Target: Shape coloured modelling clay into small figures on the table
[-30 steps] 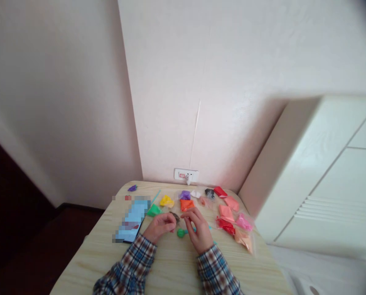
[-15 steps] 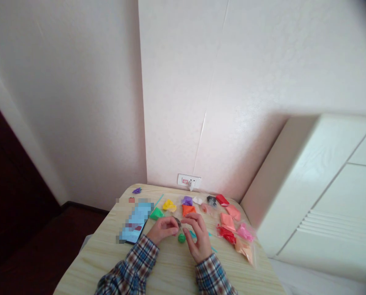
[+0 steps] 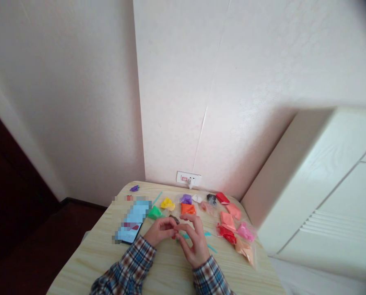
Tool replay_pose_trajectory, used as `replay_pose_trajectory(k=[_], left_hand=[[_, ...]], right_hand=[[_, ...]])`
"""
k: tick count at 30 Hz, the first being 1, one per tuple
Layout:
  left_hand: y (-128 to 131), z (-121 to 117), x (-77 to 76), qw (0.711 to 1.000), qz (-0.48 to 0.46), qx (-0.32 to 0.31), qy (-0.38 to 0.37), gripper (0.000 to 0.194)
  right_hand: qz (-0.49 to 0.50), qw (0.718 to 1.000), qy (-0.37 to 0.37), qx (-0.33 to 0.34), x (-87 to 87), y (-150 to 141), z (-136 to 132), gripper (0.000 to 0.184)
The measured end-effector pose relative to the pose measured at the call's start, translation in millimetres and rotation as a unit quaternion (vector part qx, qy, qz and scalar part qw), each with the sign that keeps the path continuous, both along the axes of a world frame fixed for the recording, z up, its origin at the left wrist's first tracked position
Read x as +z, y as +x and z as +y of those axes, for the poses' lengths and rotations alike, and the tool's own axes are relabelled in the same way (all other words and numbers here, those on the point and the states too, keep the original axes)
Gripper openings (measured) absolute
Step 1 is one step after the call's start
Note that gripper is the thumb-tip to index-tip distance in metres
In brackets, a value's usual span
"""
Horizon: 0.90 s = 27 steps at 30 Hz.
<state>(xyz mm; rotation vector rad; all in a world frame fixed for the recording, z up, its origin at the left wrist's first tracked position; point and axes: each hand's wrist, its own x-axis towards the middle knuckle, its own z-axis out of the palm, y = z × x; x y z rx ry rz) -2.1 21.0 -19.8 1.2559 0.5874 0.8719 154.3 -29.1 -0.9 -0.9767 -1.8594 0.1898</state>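
My left hand (image 3: pixel 160 232) and my right hand (image 3: pixel 193 241) meet over the middle of the pale wooden table (image 3: pixel 158 270), fingers curled and pinched together around something small that I cannot make out. A dark brown lump of clay (image 3: pixel 174 218) lies just behind the fingertips. The green ball seen earlier is hidden behind my hands. A green clay packet (image 3: pixel 154 212), a yellow one (image 3: pixel 167 203) and an orange one (image 3: pixel 188 209) lie close behind my hands. Both sleeves are plaid.
Several more clay packets in red, pink, peach, purple, white and black spread along the back and right of the table. A blurred phone (image 3: pixel 132 220) lies at the left. Teal sticks (image 3: pixel 210 241) lie right of my hands. A wall socket (image 3: pixel 188 179) and a white cabinet (image 3: pixel 324 188) are behind.
My hands have drawn closer together and a little toward me, and they now cover the green ball. The camera has shifted slightly.
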Motion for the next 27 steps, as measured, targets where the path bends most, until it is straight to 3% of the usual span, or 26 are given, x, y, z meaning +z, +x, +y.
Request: replay_pose_trajectory(k=[16, 23, 27], left_hand=[[-0.1, -2.6, 1.0, 0.999, -0.026, 0.021, 0.003, 0.032], [-0.2, 1.0, 0.8, 0.997, -0.039, 0.07, -0.003, 0.028], [-1.6, 1.5, 1.4, 0.994, -0.05, 0.096, -0.011, 0.029]], right_hand=[[0.034, 0.999, 0.02, -0.003, -7.3, 0.1, 1.3, 0.011], [0.027, 0.999, 0.039, -0.018, -1.9, 4.5, 0.9, 0.03], [0.028, 0.998, 0.044, -0.028, -1.4, 5.2, 1.2, 0.026]])
